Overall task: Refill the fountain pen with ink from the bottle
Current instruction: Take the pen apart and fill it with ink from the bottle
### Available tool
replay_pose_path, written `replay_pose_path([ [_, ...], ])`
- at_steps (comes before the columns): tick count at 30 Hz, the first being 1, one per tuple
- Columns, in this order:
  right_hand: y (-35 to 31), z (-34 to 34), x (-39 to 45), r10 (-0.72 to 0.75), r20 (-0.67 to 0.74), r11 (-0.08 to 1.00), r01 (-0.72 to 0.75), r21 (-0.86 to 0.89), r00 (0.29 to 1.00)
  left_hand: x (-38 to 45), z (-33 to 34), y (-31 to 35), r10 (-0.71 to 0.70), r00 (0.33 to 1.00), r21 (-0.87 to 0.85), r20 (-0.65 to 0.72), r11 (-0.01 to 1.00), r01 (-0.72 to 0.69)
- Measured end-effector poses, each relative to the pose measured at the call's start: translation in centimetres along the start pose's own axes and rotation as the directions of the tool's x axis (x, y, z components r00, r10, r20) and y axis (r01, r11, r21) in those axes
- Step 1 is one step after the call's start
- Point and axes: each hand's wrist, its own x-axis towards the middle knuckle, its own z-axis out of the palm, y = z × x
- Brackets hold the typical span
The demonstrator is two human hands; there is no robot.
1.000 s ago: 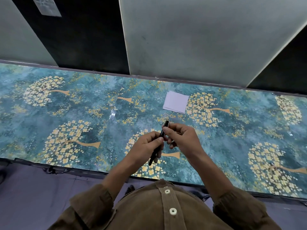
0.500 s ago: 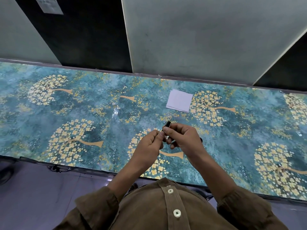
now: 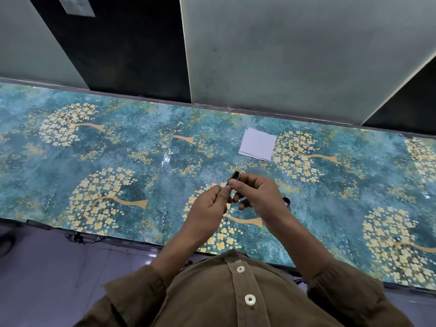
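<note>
Left hand [image 3: 207, 206] pinches the near end of the fountain pen [image 3: 234, 177]; right hand [image 3: 257, 194] grips its far section. The pen's long axis runs away and rightward, above the table [image 3: 118, 147]. Probably being unscrewed; bottle not visible.

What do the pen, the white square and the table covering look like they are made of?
Pen: glossy black body with a gold band, lacquer or plastic; unclear which.
White square: thin matte paper, seemingly two stacked sheets, judging by the offset edges.
Table covering: printed vinyl or laminate film, shiny with creases and glare.
</note>
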Motion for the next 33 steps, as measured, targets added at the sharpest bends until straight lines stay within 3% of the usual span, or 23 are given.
replay_pose_path([
  [5,-0.2,-0.3,0.0,0.040,-0.005,0.997,-0.040,0.069,0.999,-0.2,-0.2,-0.5,-0.005,0.996,-0.191,0.086,0.981,0.021],
  [12,1.3,-0.3,1.8,0.212,-0.109,0.947,-0.176,0.270,0.971,-1.2,-1.8,-2.9,-0.140,0.990,-0.172,0.007,0.975,0.139],
  [14,3.2,-0.2,3.2,0.304,-0.126,0.938,-0.273,0.213,0.944,-1.4,-2.4,-3.6,-0.201,0.979,-0.188,-0.040,0.964,0.190],
  [18,7.8,0.5,5.8,0.465,-0.137,0.874,-0.479,-0.088,0.875,-1.9,-3.6,-4.4,-0.266,0.960,-0.234,-0.092,0.943,0.238],
  [25,9.6,3.6,9.0,0.353,-0.137,0.798,-0.374,-0.472,0.926,-2.7,-5.8,-5.4,-0.306,0.943,-0.253,-0.131,0.930,0.266],
  [29,10.6,4.4,8.9,0.296,-0.203,0.804,-0.358,-0.475,0.933,-2.9,-6.9,-5.5,-0.288,0.947,-0.261,-0.144,0.934,0.244],
  [33,11.4,4.1,8.1,0.323,-0.284,0.849,-0.409,-0.335,0.903,-3.0,-7.7,-5.3,-0.255,0.954,-0.261,-0.160,0.942,0.208],
])
